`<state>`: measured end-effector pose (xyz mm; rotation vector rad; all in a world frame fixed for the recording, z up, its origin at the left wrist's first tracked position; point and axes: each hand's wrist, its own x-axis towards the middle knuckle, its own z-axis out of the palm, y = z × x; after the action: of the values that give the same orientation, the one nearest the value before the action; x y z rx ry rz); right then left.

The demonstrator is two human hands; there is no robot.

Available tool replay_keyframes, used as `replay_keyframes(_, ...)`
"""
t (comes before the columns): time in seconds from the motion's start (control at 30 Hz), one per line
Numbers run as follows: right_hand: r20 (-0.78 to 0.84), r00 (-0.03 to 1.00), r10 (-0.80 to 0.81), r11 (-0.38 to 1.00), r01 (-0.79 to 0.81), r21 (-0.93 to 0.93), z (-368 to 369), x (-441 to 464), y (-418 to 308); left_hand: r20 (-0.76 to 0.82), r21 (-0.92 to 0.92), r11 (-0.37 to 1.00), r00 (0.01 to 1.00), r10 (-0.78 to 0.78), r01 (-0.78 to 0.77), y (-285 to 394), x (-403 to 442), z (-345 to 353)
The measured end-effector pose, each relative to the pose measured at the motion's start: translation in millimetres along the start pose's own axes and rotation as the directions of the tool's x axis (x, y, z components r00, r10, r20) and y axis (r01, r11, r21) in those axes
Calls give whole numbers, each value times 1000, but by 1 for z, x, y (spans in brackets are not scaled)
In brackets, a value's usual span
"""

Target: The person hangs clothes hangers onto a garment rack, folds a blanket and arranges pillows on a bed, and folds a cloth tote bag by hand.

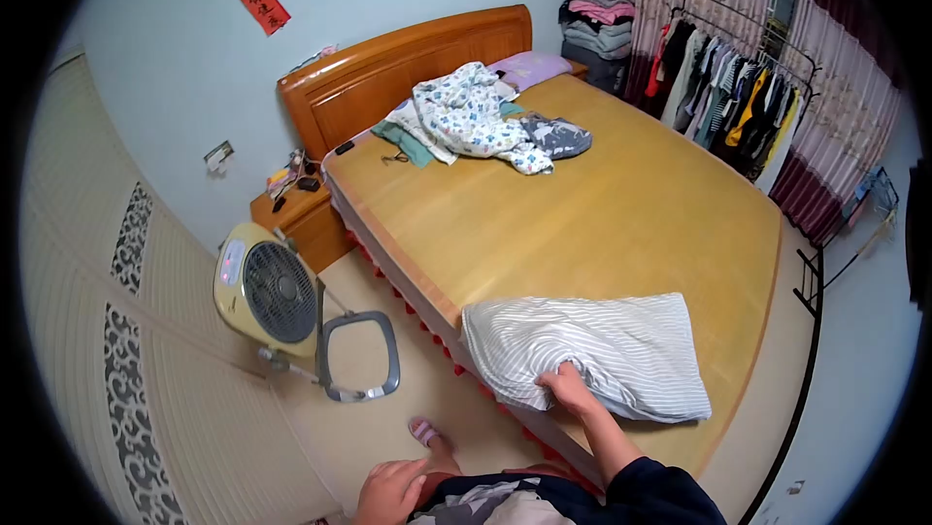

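Note:
A grey-and-white striped pillow [621, 345] lies at the near end of the bed, close to its left corner. My right hand [565, 389] is closed on the pillow's near side, and the cloth creases in folds around the fingers. Part of what the fingers grip is hidden in the fabric. Low in the view, my left hand [391, 491] is beside my leg with its fingers extended, holding nothing that I can see. Some grey-and-white patterned cloth [500, 504] shows at my lap, between the hands.
The bed [544, 224] has a tan mat. A floral cloth [466, 117], grey bundle [558, 136] and purple pillow [532, 68] lie by the headboard [408, 64]. A floor fan [277, 287] and nightstand [311, 224] stand left; a clothes rack [738, 88] stands back right.

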<state>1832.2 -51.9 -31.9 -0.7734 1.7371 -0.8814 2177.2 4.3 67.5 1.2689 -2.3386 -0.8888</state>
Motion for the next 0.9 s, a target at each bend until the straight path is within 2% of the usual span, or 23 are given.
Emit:
replay_keyframes(0.07,-59,980,-192,974,197,113,17,16,-34,42,16,1000,999,22,-22,-20,37,-28)
replay_keyframes(0.1,-77,978,-195,972,203,117,28,22,-55,85,32,999,996,15,-17,-30,55,-48)
replay_keyframes(0.13,-171,976,-133,971,163,175,38,25,-74,95,27,999,995,19,-22,-42,70,-63)
replay_keyframes(0.17,-260,964,-63,964,126,235,49,23,-96,5,20,996,996,89,-89,-58,87,-76)
replay_keyframes(0.2,-368,925,-95,938,208,279,64,46,-93,-87,23,987,983,163,-162,-74,103,-89)
replay_keyframes(0.23,-383,919,-95,935,215,283,74,57,-101,-82,24,984,980,180,-178,-88,117,-103)
replay_keyframes(0.3,-333,929,-161,834,309,458,89,75,-114,-53,-47,989,989,136,-138,-114,142,-125)
replay_keyframes(0.33,-390,904,-177,816,356,456,101,80,-123,-7,34,985,985,171,-171,-130,156,-136)
replay_keyframes(0.37,-389,908,-157,822,338,458,110,81,-126,10,26,986,987,162,-162,-141,166,-142)
replay_keyframes(0.43,-454,887,-83,832,312,458,126,89,-139,47,112,957,963,264,-268,-159,191,-160)
replay_keyframes(0.47,-463,885,-55,815,307,491,130,94,-144,43,116,956,963,268,-271,-168,200,-164)
replay_keyframes(0.53,-476,878,-45,828,299,474,133,113,-149,47,-50,975,975,218,-216,-179,216,-164)
replay_keyframes(0.7,-477,879,-29,908,223,355,138,163,-168,77,-64,968,965,249,-244,-199,270,-174)
replay_keyframes(0.83,-526,844,-107,905,301,300,148,235,-180,111,-59,971,965,238,-233,-227,326,-194)
replay_keyframes(0.9,-501,863,-62,892,273,360,152,270,-200,128,-1,972,964,233,-235,-239,362,-212)
